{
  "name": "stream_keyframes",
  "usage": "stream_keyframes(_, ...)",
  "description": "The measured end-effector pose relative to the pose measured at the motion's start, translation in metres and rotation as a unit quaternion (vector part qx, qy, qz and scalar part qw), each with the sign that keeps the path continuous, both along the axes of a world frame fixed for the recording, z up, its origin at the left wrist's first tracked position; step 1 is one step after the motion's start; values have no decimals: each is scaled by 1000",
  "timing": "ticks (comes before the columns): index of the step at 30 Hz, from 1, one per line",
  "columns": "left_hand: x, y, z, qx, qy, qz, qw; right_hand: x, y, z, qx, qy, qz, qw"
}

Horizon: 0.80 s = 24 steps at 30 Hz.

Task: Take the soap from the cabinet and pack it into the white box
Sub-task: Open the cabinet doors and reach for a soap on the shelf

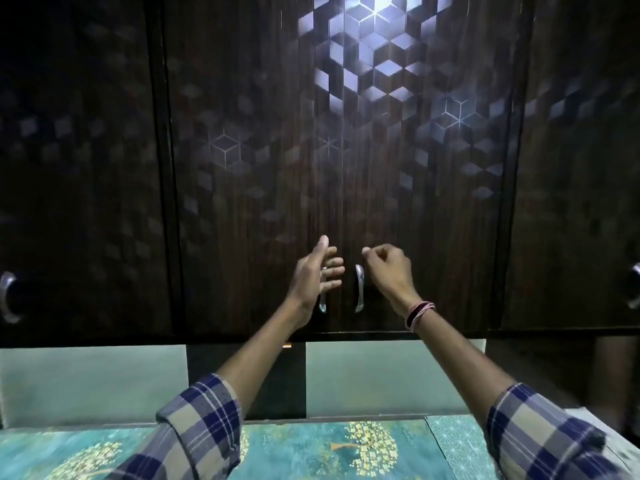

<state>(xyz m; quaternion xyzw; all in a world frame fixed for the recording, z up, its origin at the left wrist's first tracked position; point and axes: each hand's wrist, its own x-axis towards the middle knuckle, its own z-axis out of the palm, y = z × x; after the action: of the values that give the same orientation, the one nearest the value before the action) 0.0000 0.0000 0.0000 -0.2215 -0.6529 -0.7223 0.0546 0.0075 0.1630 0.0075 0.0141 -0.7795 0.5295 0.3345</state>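
Observation:
A dark wooden wall cabinet (263, 188) with a cube pattern fills the upper view, and both of its middle doors are closed. Two curved metal handles flank the centre seam: the left handle (322, 303) and the right handle (359, 289). My left hand (313, 275) is raised with its fingers spread, right at the left handle, and part of that handle is hidden behind it. My right hand (389, 268) hangs loosely curled just right of the right handle, holding nothing. No soap or white box is in view.
Neighbouring cabinet doors have handles at the far left (8, 297) and far right (633, 285). Below lie a pale green tiled wall (86, 382) and a teal surface with a gold tree print (329, 448).

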Motion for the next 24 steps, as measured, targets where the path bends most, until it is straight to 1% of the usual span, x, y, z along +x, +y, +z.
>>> stream_keyframes(2,4,4,-12,-8,-35,3,999,2,-8,-12,23,-27,-51,998)
stream_keyframes(4,4,7,-29,-9,-58,1,998,0,-18,-30,26,-55,-65,996)
stream_keyframes(7,-1,12,-42,8,-74,10,997,-12,-21,-39,11,-71,-81,994)
stream_keyframes(10,-7,12,-54,11,-75,14,997,-26,-21,-47,25,-111,-68,991)
stream_keyframes(13,-3,15,-59,10,-78,18,997,-29,-18,-50,37,-125,-64,989)
stream_keyframes(17,17,21,-64,33,-86,13,996,5,-16,-48,43,-104,-75,991)
stream_keyframes(19,38,31,-65,40,-67,14,997,34,-9,-52,40,-86,-59,994)
stream_keyframes(22,76,52,-74,56,-45,54,996,80,10,-64,39,-54,-42,997)
stream_keyframes(24,102,69,-87,58,2,76,995,110,24,-70,43,-29,-48,998)
